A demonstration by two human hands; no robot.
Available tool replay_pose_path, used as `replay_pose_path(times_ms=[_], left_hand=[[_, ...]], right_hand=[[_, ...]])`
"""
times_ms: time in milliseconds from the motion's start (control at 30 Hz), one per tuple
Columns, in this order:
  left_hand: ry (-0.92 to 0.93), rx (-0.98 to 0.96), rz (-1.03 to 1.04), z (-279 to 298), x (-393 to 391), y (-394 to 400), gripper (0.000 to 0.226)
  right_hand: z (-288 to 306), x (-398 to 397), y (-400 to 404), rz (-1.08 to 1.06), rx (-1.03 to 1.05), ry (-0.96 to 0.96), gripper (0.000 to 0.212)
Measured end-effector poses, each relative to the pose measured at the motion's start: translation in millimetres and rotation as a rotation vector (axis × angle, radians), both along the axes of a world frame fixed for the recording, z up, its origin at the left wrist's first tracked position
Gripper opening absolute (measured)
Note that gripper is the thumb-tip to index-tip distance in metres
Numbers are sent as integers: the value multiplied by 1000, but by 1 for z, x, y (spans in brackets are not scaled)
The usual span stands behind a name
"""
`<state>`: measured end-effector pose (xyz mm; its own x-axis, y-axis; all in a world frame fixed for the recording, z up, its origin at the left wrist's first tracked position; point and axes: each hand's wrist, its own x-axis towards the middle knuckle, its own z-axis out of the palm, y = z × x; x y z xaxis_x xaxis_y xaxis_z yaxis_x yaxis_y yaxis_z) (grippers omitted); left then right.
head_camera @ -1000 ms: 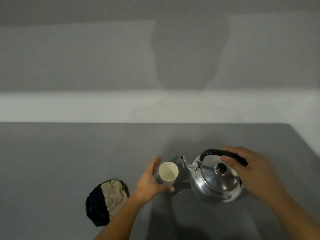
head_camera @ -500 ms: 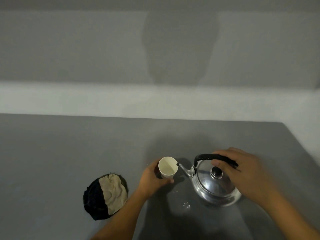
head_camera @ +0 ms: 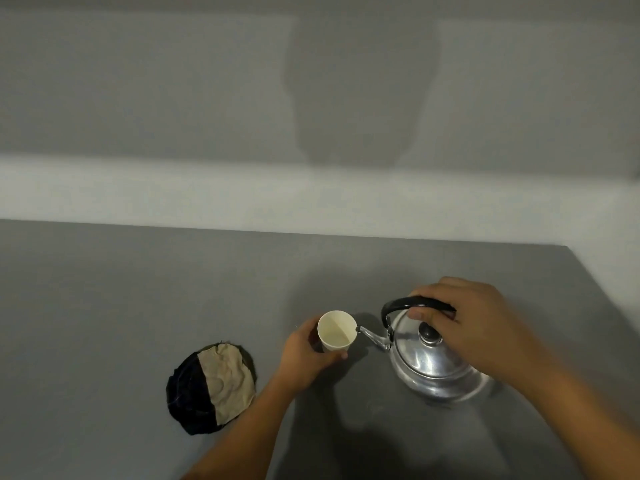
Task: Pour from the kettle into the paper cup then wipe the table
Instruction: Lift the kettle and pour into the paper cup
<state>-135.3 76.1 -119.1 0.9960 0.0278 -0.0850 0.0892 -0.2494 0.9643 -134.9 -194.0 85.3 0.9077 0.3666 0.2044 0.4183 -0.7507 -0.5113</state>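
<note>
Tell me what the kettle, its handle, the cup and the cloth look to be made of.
Kettle: polished metal, likely aluminium or steel, with mirror-like highlights. Handle: glossy black, probably plastic. Paper cup: matte off-white, thin rim, consistent with paper. Cloth: soft woven fabric, wrinkled, part dark, part beige.

The scene is dimly and flatly lit. A broad soft shadow is cast on the wall (head_camera: 360,91) behind the kettle (head_camera: 433,362), whose metal carries pale highlights. Darker shadow is spread over the tabletop (head_camera: 104,289) below the kettle. Slight softness is seen throughout.
</note>
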Motion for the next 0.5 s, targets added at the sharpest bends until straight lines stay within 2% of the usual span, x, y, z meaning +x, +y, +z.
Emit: replay_pose_path(times_ms=[500], left_hand=[[-4, 1, -5, -5, 0, 0, 74]], right_hand=[[14, 31, 20, 105, -278, -3, 18]])
